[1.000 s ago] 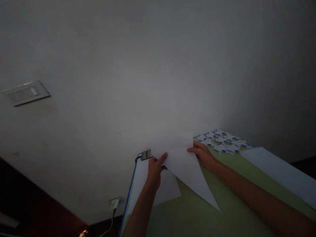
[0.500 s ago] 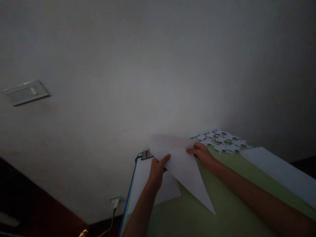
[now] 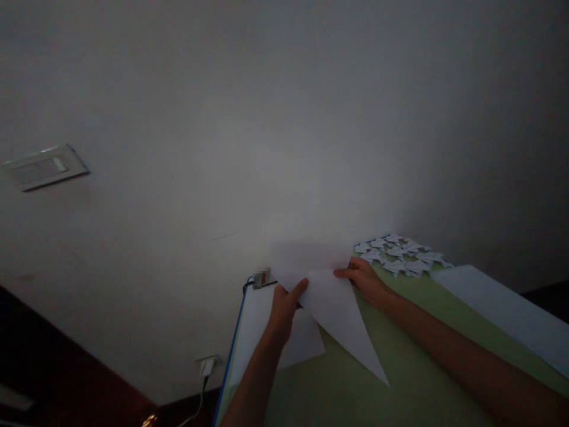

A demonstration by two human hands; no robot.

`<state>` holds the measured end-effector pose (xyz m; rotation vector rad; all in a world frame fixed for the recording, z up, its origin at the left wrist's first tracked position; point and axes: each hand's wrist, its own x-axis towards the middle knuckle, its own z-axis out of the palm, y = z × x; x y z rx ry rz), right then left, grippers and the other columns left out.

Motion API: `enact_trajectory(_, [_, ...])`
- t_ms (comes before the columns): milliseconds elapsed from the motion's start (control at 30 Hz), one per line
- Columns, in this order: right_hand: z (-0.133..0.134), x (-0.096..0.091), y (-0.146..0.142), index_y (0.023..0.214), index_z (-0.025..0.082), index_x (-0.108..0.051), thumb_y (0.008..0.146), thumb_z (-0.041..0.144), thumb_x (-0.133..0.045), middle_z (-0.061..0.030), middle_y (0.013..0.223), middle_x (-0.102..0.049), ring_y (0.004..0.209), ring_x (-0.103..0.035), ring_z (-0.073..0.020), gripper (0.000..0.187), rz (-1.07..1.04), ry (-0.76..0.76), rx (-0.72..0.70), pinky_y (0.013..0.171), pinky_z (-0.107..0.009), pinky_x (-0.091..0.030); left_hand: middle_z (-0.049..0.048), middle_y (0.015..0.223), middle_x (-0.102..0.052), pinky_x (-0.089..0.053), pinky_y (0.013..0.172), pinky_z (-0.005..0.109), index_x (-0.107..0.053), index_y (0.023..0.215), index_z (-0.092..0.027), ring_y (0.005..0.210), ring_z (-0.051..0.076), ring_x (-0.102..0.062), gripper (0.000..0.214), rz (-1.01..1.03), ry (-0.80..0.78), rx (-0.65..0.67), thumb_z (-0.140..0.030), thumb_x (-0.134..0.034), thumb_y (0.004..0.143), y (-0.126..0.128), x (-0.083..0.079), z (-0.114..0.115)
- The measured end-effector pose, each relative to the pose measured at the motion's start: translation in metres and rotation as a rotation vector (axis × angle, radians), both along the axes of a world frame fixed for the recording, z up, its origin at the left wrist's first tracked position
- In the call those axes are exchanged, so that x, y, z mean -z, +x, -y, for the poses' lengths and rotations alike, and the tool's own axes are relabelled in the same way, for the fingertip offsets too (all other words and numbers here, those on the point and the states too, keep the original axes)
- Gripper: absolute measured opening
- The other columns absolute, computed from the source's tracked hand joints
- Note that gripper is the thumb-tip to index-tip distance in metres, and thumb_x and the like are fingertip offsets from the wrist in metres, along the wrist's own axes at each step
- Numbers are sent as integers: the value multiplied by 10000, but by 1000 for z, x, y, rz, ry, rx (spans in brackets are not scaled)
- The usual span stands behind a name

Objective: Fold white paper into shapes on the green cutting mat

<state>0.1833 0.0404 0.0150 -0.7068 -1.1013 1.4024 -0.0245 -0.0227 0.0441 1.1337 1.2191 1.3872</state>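
A partly folded white sheet of paper (image 3: 335,308) is held up over the green tabletop, its long pointed corner toward me. My left hand (image 3: 284,302) pinches its left edge, thumb on top and the other fingers mostly hidden underneath. On the opposite edge, my right hand (image 3: 362,277) grips the sheet between thumb and fingers. Beneath my left hand and forearm lies another white sheet (image 3: 253,332), partly covered.
Several small folded paper shapes (image 3: 400,254) lie at the far right of the green table (image 3: 347,391). A white paper stack (image 3: 502,302) lies along the right side. A small dark-edged object (image 3: 263,277) sits at the far left corner. A wall (image 3: 284,118) rises behind; a plugged-in charger (image 3: 207,366) is at lower left.
The paper's upper part has shifted slightly, now showing a clearer fold line between the thumbs. Both hands stay in nearly the same place.
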Motion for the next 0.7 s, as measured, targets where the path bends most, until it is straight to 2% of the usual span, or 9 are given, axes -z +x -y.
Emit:
enact_trajectory(200, [2,-3,0,762,174,-753,562,208,-773,-27,762,-753,706,-650,-209,204,-8,-57,54,687,-315,-467,203,1092,-740,-576,674,344,-716,1093,-98,852,267,-699,551,11,21,15,-449,-836,685,-1,1,0])
enact_trajectory(433, [-2,-1,0,834,167,-757,587,215,-722,-55,865,-783,777,-690,-231,254,-28,-34,22,736,-318,-487,197,1077,-744,-573,664,327,-717,1101,-84,835,253,-694,564,15,27,4,-453,-833,690,-2,0,-2])
enact_trajectory(700, [1,-4,1,805,181,-746,593,205,-667,-33,800,-770,766,-682,-221,228,6,-11,34,743,-314,-494,196,1064,-744,-563,646,313,-716,1096,-72,808,238,-683,576,19,26,-6,-446,-840,677,-2,0,-2])
